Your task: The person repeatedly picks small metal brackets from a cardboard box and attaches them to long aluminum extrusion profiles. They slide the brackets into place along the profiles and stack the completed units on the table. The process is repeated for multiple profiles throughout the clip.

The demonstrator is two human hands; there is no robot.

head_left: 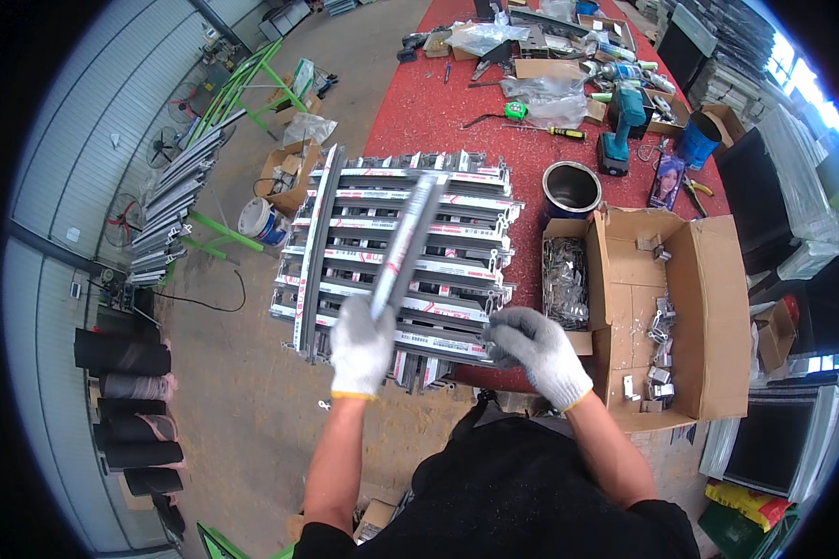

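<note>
Person at red table (419, 102), left hand (362, 347) in white glove gripping 1 long grey metal strip (403, 244) angled over stack of aluminium profiles (396, 252), right hand (536, 352) gloved, fingers curled on stack's near edge, open cardboard box (690, 307) of metal clips (565, 282) just right.

red table (419, 102) — profile stack (438, 214) | cardboard box (699, 307) | black can (570, 189) | drill (623, 130)

Stacked rails (396, 252) block left; cardboard box (690, 307) right; narrow red gap between.
</note>
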